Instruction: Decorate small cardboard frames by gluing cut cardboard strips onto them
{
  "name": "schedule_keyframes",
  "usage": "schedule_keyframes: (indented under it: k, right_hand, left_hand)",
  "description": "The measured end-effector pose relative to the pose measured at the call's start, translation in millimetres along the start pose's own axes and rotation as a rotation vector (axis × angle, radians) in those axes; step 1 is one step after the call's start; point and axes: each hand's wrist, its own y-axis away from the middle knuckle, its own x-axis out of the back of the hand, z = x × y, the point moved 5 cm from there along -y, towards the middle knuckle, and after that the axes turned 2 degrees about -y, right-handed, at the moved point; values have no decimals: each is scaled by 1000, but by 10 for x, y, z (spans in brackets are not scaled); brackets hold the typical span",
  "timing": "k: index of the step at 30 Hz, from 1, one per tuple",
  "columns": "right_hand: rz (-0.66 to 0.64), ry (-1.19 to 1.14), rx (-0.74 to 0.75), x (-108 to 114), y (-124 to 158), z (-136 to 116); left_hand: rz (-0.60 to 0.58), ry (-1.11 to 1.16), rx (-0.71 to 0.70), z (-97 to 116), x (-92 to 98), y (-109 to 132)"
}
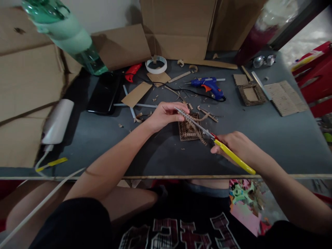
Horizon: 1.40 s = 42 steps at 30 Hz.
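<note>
My right hand (pixel 234 147) is closed round the yellow handles of a pair of scissors (pixel 207 133), whose blades point up and left. My left hand (pixel 166 116) pinches a thin strip of corrugated cardboard (pixel 198 128) that lies along the blades. Both hands hover just over a small square cardboard frame (pixel 187 131) lying flat on the grey table (pixel 259 138). Small cardboard offcuts are scattered around it.
A blue glue gun (pixel 209 86) lies behind the hands, with a second cardboard frame (pixel 251 94) and a slatted mat (pixel 284 97) to the right. A tape roll (pixel 156 64), red cutter (pixel 132 71), black phone (pixel 103 93), green bottle (pixel 67 34) and cardboard boxes (pixel 178 27) stand at the back left.
</note>
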Motion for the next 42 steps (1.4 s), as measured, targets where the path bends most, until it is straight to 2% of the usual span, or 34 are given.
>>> schedule_keyframes:
  k: [8, 12, 17, 22, 26, 29, 32, 36, 42]
  right_hand:
    - [14, -3, 35, -3, -35, 3]
    - [28, 25, 36, 1, -51, -16]
    - [71, 51, -50, 14, -85, -28]
    - [134, 71, -66, 33, -111, 4]
    - [235, 72, -74, 131, -71, 95]
    - [259, 130, -195, 243, 3, 229]
    - [266, 258, -427, 369, 107, 412]
    - [272, 341, -670, 454, 233, 630]
    - [254, 341, -817, 347, 392, 912]
  left_hand:
    - [32, -51, 82, -27, 4, 0]
    - [23, -60, 40, 40, 3, -5]
    - [41, -53, -6, 42, 3, -19]
    - [199, -39, -37, -50, 113, -58]
    - [422, -50, -62, -89, 351, -81]
    - [630, -64, -141, -89, 600, -62]
    - [765, -42, -187, -112, 801, -32]
    - [757, -42, -217, -142, 882, -23]
    - [754, -131, -255, -100, 761, -23]
